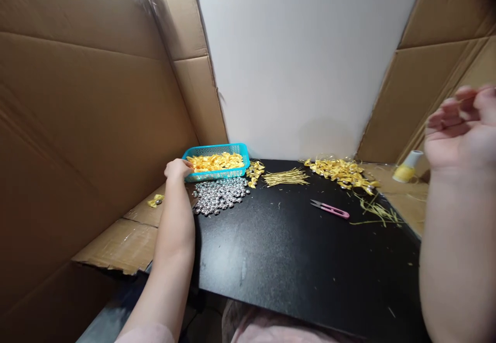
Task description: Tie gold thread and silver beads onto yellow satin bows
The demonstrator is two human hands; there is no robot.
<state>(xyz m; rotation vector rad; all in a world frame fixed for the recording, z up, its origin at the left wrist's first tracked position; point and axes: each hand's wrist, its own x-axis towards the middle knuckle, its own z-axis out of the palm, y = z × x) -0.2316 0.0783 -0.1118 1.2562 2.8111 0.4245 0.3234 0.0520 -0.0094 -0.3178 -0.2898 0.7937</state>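
My left hand point(179, 168) reaches over the left end of a turquoise mesh basket point(245, 163). Its fingertips go in among small yellow ribbon bows point(217, 162), which partly hide them, so their grip does not show. Just in front of the basket lies a spread of shiny silver beads point(220, 196). My right hand point(461, 126) is raised at the far right, above the table and apart from everything on it. Its palm is bare and its fingers are loosely bent, slightly blurred, with nothing visible in them.
Gold ties point(287, 176) lie mid-table, near pink thread snips point(331, 209). Bows with beads point(341, 171) are heaped at the back right, beside loose strands point(380, 212) and a yellow thread spool point(405, 170). A single bow point(155, 201) sits left. Cardboard walls point(96, 100) flank the black table point(271, 260).
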